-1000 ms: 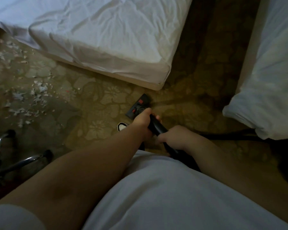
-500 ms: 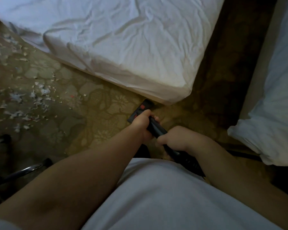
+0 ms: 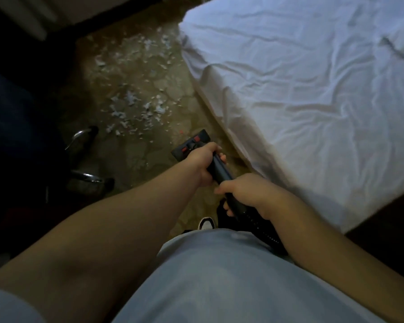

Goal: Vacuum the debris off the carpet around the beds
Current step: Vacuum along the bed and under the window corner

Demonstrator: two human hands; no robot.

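Observation:
Both hands hold a dark vacuum wand (image 3: 219, 170). My left hand (image 3: 202, 163) grips it further down, towards the floor. My right hand (image 3: 245, 194) grips it closer to my body, where the ribbed hose begins. The black floor head (image 3: 190, 144) with red marks rests on the patterned carpet (image 3: 135, 157), close beside the bed's edge. Pale torn scraps of debris (image 3: 135, 108) are scattered on the carpet just beyond and left of the floor head. The bed (image 3: 313, 89), covered by a wrinkled white sheet, fills the right side.
A chair base with chrome legs and dark casters (image 3: 86, 155) stands on the left of the carpet. A dark seat or furniture (image 3: 14, 117) fills the far left. My white shoe tip (image 3: 205, 223) shows below the hands. A wall runs along the top left.
The view has swung left: the bed now lies on the right and the second bed is out of view. The floor head now sits nearer the debris. Both hands keep their grip.

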